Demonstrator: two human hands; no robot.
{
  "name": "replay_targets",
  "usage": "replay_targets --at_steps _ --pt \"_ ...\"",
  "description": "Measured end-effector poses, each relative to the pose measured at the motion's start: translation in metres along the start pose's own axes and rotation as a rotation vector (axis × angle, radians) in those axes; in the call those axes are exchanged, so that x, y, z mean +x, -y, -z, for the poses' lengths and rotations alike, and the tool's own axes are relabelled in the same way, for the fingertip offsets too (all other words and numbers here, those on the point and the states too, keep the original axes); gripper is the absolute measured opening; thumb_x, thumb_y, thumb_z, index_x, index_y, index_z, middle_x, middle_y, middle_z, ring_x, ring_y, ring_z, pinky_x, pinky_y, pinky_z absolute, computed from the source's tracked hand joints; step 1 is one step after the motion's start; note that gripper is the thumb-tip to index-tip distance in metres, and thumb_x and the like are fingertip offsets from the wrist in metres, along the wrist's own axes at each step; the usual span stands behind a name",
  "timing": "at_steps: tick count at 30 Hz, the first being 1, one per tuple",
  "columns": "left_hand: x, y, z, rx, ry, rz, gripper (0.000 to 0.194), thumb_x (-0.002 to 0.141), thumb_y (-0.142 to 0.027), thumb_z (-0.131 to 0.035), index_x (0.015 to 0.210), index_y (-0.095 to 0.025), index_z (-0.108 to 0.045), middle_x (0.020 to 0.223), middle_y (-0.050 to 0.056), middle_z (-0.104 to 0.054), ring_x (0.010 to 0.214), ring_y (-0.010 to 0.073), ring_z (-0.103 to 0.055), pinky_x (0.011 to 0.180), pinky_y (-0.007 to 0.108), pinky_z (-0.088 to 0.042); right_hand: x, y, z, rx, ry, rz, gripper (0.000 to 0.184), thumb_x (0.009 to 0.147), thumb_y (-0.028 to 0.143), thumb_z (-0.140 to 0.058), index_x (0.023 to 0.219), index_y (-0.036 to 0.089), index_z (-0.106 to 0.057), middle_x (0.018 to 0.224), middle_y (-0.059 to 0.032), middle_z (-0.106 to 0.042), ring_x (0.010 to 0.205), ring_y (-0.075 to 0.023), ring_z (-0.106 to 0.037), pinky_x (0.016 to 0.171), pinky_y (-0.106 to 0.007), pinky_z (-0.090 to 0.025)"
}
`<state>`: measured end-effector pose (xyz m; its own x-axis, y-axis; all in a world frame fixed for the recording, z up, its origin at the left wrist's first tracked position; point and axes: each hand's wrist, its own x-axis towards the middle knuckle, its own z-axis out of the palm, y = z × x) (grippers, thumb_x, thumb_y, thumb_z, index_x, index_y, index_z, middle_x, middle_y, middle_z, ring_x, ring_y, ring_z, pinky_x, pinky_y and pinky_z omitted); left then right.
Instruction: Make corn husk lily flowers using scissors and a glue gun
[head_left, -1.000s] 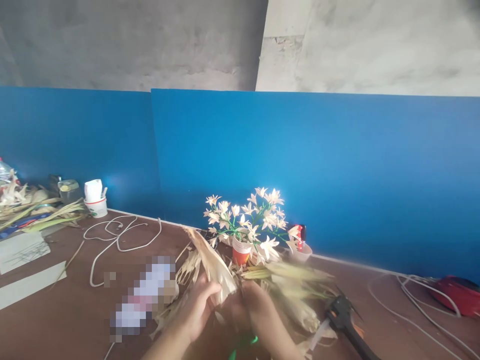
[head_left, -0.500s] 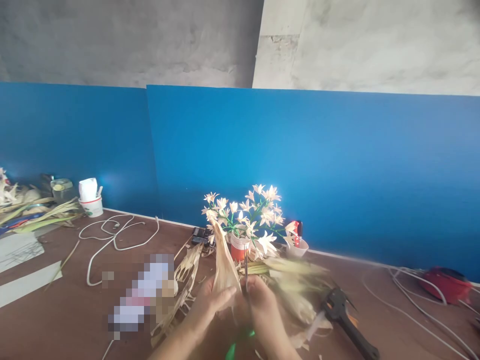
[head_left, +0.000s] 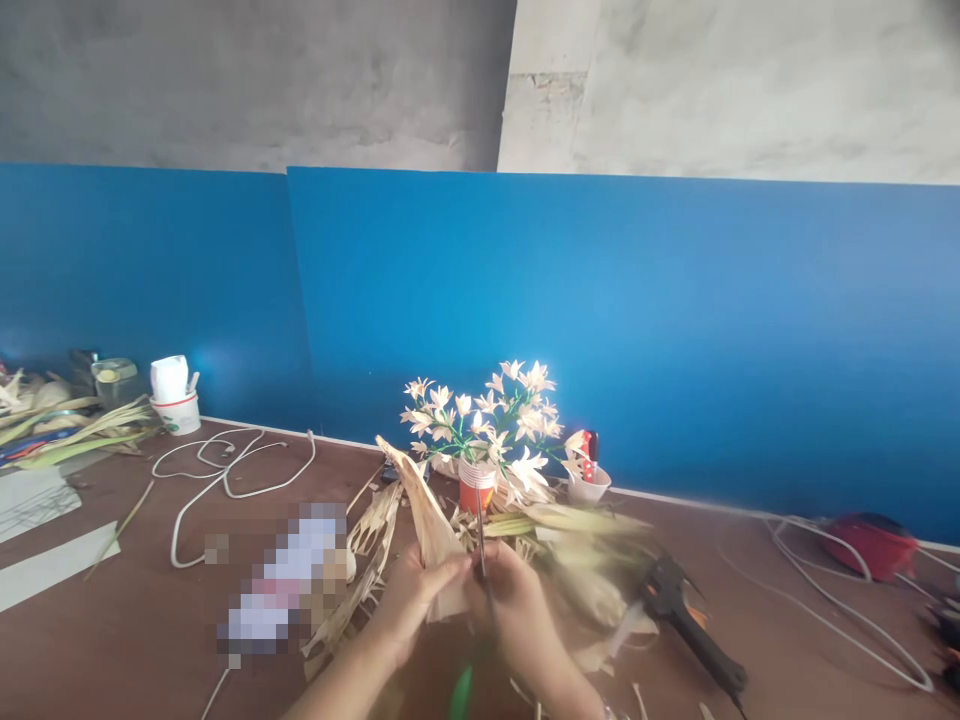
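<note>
Stretched forward over the brown tabletop (head_left: 165, 640), my left hand (head_left: 411, 600) pinches a long, pale, dried husk (head_left: 429, 515), thumb on top; the husk rises beyond my grip, its narrow tip slanting leftward. Close beside, my right hand (head_left: 514, 590) is curled around a slim, dark metal blade (head_left: 481, 540) pointing forward.

– What is held on the near side of the orange-and-white cup (head_left: 469, 494)?
– A pale, dry husk (head_left: 429, 508) is held in the left hand (head_left: 411, 600), its broad end nearer than the cup, its narrow, browned tip slanted up to the cup's left.
– And what is gripped in the right hand (head_left: 511, 597)?
– A slender metal blade (head_left: 481, 535), pointed up and seen in front of the cup; its lower part is blurred.
</note>
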<state>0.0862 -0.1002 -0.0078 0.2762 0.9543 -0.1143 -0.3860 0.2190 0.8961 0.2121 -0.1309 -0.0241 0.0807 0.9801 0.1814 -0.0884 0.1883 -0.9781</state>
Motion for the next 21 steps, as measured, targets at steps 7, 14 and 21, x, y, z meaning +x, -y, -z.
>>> replay_targets --at_steps 7,14,21 --pt "0.003 -0.004 0.001 0.023 -0.150 -0.048 0.037 0.059 -0.039 -0.077 0.082 -0.011 -0.067 0.071 0.008 -0.072 0.067 0.0243 -0.067 0.064 0.032 -0.050 0.020 0.007 0.020 0.063 0.035 -0.235 0.045 0.054 0.042 -0.082 0.083 0.016 -0.059 0.048 0.0071 -0.049 0.038 -0.0071 -0.040 0.039 -0.021 -0.031" --pt "0.008 -0.001 0.005 0.045 -0.220 -0.061 0.034 0.058 -0.033 -0.076 0.083 -0.012 -0.067 0.068 0.004 -0.070 0.069 0.0227 -0.066 0.066 0.029 -0.049 0.033 0.026 0.052 -0.006 -0.145 -0.183 0.051 0.059 0.053 -0.074 0.089 0.013 -0.065 0.054 0.0021 -0.056 0.046 -0.0106 -0.050 0.042 -0.021 -0.033" --pt "0.006 -0.007 0.002 0.007 -0.245 -0.091 0.038 0.053 -0.034 -0.079 0.082 -0.013 -0.067 0.068 0.005 -0.071 0.067 0.0224 -0.066 0.062 0.028 -0.049 0.026 0.016 0.046 -0.040 0.008 -0.242 0.046 0.057 0.049 -0.077 0.084 0.015 -0.063 0.049 0.0048 -0.053 0.043 -0.0100 -0.048 0.042 -0.021 -0.033"
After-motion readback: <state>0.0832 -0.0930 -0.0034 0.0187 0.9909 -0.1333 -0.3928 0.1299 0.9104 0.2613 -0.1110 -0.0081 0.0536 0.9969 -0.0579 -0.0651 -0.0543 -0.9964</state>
